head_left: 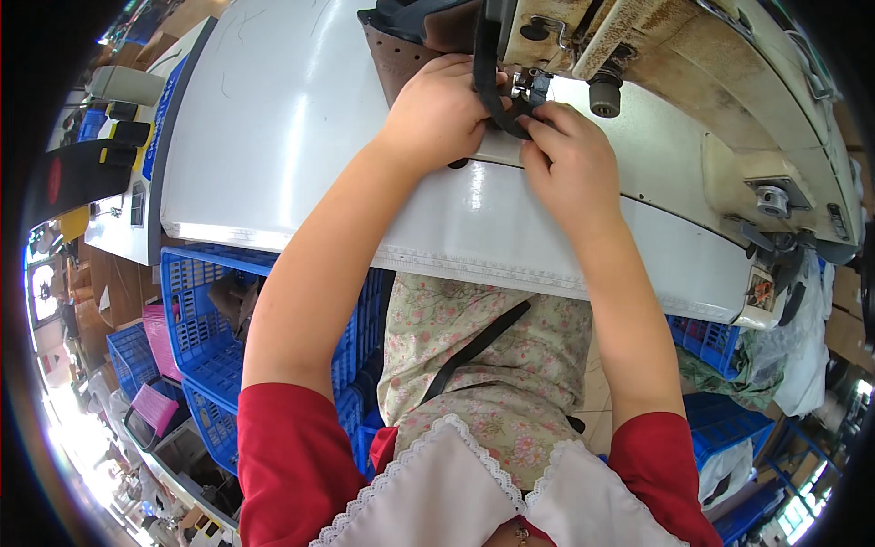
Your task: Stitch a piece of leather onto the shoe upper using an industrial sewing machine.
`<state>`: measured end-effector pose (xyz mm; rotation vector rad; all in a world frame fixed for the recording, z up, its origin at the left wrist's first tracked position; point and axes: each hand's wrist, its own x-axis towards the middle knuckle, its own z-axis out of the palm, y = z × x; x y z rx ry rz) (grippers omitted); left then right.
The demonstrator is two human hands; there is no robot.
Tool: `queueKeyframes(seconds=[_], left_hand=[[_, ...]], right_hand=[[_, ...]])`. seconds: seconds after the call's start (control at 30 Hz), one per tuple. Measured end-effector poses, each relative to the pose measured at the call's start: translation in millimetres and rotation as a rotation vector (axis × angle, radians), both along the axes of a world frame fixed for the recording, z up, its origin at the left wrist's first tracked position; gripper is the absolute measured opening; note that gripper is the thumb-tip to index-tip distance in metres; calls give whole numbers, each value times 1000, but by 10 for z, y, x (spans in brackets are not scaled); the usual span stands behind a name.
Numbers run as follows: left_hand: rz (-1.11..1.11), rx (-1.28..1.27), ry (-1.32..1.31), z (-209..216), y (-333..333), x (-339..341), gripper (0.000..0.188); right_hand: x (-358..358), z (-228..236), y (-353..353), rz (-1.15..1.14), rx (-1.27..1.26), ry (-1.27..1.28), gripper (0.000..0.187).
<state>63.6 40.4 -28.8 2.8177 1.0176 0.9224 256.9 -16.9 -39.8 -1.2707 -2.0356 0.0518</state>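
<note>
At the sewing machine, a black strap hangs in a curve in front of the presser foot. My left hand is closed on the strap from the left, its fingertips partly hidden behind it. My right hand pinches the strap's lower bend between thumb and fingers, just right of my left hand and close under the presser foot. Beyond my left hand lies a brown piece with punched holes, with dark fabric on top. Whether my left fingers also touch the brown piece, I cannot tell.
The white table has a ruler strip along its near edge. A machine knob hangs right of my right hand. Blue crates stand below the table at the left, and another blue crate at the right. A control box sits left.
</note>
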Motion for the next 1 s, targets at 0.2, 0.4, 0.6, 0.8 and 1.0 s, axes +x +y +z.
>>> queueKeyframes(seconds=[0.2, 0.4, 0.6, 0.8, 1.0], left_hand=[[22, 15, 99, 116, -126, 0, 36], [-83, -82, 66, 213, 51, -245, 40], [-108, -159, 54, 221, 106, -234, 36], [-98, -147, 78, 226, 134, -230, 31], [-78, -134, 85, 227, 151, -207, 30]], right_hand=[[-57, 32, -38, 0, 16, 13, 22], [-84, 48, -102, 33, -14, -59, 21], [-137, 50, -230, -40, -67, -135, 29], [-150, 0, -262, -63, -36, -173, 41], [-149, -23, -257, -97, 9, -176, 43]])
